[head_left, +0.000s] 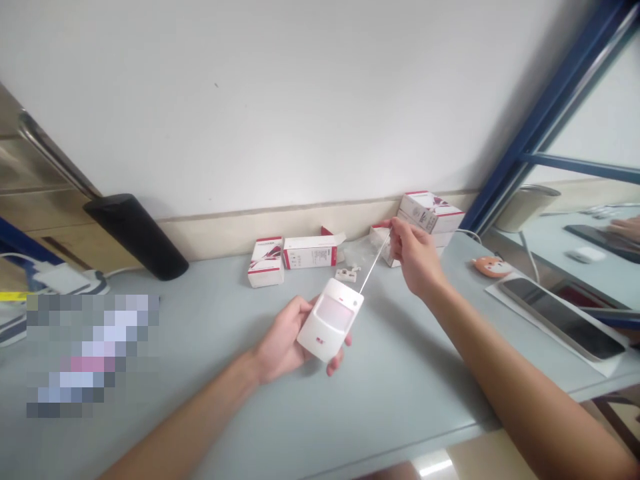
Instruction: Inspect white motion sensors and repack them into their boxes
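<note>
My left hand [290, 337] is wrapped around a white motion sensor [327, 320], thumb on its left edge and fingertips showing at its right. The sensor is tilted above the table, with its lens window facing up. From its upper right corner a thin, straight antenna [374, 265] sticks out. At the far end of that antenna, the fingers of my right hand [410, 253] are pinched around the tip. Just behind the sensor, a small white plastic bracket [347, 274] lies on the table.
Against the wall stand red-and-white boxes: a small one [265, 261], an opened one [311, 252] and a larger one [431, 217]. A black cylinder [137, 233] stands at left. On the right lie a phone [563, 317] and an orange animal-shaped item [493, 267], before a glass partition.
</note>
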Action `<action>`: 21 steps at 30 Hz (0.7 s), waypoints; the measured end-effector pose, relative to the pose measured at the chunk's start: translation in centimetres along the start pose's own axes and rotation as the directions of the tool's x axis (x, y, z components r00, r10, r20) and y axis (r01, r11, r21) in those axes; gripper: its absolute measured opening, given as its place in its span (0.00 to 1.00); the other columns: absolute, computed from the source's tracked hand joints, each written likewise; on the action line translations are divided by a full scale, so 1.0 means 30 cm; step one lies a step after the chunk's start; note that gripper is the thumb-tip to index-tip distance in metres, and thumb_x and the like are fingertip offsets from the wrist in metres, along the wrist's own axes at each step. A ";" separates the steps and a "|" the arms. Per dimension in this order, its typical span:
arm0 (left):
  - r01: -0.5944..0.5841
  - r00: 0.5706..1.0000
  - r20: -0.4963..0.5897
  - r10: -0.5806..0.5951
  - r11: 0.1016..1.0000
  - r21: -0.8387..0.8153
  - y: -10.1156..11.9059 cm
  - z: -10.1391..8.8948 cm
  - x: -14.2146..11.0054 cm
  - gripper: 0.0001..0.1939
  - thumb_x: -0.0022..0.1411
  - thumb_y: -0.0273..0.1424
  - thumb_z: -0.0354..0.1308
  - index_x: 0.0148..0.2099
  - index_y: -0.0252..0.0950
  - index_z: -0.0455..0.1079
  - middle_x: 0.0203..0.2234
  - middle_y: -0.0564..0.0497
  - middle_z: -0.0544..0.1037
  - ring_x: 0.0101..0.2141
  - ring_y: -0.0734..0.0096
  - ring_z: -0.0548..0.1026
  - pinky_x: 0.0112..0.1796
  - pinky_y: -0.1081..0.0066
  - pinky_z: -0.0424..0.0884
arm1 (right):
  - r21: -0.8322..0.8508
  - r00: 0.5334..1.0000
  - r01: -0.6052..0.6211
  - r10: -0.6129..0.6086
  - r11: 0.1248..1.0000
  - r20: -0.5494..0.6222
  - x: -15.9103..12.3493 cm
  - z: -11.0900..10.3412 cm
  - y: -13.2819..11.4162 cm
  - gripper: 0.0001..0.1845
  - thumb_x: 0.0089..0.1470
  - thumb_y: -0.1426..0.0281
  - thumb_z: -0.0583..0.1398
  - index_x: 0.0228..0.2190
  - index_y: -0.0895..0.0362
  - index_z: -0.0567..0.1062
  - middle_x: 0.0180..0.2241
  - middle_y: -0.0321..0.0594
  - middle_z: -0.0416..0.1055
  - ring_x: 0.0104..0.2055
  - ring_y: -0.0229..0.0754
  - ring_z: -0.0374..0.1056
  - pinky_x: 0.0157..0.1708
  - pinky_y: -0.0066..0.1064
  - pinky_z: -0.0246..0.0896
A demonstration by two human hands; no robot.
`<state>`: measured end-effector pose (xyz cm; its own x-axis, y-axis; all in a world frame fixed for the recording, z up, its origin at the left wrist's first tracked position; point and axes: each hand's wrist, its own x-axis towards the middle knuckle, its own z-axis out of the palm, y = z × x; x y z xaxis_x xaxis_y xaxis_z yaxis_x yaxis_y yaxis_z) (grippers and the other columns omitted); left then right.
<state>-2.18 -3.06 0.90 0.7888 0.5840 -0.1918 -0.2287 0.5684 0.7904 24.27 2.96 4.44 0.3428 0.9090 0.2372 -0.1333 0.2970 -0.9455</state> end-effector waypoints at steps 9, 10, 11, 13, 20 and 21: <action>0.141 0.989 0.038 -0.141 0.990 0.018 0.050 -0.041 -0.006 0.25 0.64 0.43 0.44 0.44 0.29 0.74 0.30 0.40 0.79 0.23 0.58 0.77 0.25 0.64 0.71 | 0.075 0.978 0.194 -0.187 0.978 -0.095 0.060 -0.059 -0.030 0.20 0.56 0.50 0.68 0.35 0.55 0.83 0.22 0.29 0.52 0.22 0.32 0.45 0.20 0.28 0.41; 0.147 0.989 0.027 -0.148 0.988 0.040 0.060 -0.051 -0.009 0.25 0.64 0.43 0.44 0.43 0.29 0.74 0.29 0.40 0.79 0.22 0.59 0.77 0.24 0.64 0.71 | 0.082 0.976 0.201 -0.192 0.976 -0.105 0.066 -0.065 -0.030 0.21 0.56 0.50 0.68 0.35 0.55 0.83 0.22 0.29 0.52 0.22 0.32 0.45 0.20 0.28 0.41; 0.158 0.987 0.011 -0.159 0.985 0.067 0.070 -0.062 -0.012 0.25 0.64 0.43 0.44 0.43 0.29 0.74 0.29 0.40 0.79 0.22 0.59 0.77 0.24 0.64 0.71 | 0.093 0.974 0.202 -0.190 0.975 -0.124 0.072 -0.071 -0.030 0.21 0.56 0.49 0.68 0.35 0.55 0.83 0.22 0.29 0.52 0.22 0.31 0.45 0.20 0.28 0.42; 0.196 0.981 -0.021 -0.195 0.974 0.117 0.088 -0.084 -0.021 0.25 0.64 0.44 0.44 0.43 0.29 0.74 0.29 0.39 0.80 0.23 0.58 0.77 0.24 0.64 0.71 | 0.116 0.969 0.194 -0.171 0.974 -0.179 0.083 -0.086 -0.032 0.22 0.55 0.48 0.68 0.35 0.55 0.83 0.21 0.28 0.50 0.21 0.32 0.43 0.19 0.28 0.41; 0.213 0.976 -0.081 -0.200 0.957 0.198 0.106 -0.101 -0.044 0.25 0.65 0.43 0.46 0.41 0.27 0.75 0.29 0.38 0.79 0.23 0.57 0.76 0.24 0.64 0.70 | 0.059 0.954 0.194 -0.174 0.979 -0.245 0.101 -0.108 -0.025 0.24 0.55 0.47 0.65 0.35 0.55 0.84 0.21 0.28 0.51 0.21 0.33 0.46 0.20 0.29 0.43; 0.211 0.976 -0.091 -0.197 0.957 0.198 0.104 -0.099 -0.046 0.25 0.65 0.43 0.47 0.42 0.27 0.75 0.29 0.37 0.79 0.23 0.57 0.77 0.25 0.64 0.71 | 0.049 0.960 0.183 -0.167 0.982 -0.226 0.101 -0.105 -0.021 0.25 0.55 0.46 0.65 0.36 0.55 0.84 0.21 0.28 0.52 0.21 0.33 0.47 0.20 0.29 0.45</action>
<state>-5.68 -0.38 1.91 0.7633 0.5110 -0.3953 0.0606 0.5525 0.8313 28.32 4.59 5.06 0.5618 0.7564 0.3351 -0.1138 0.4719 -0.8743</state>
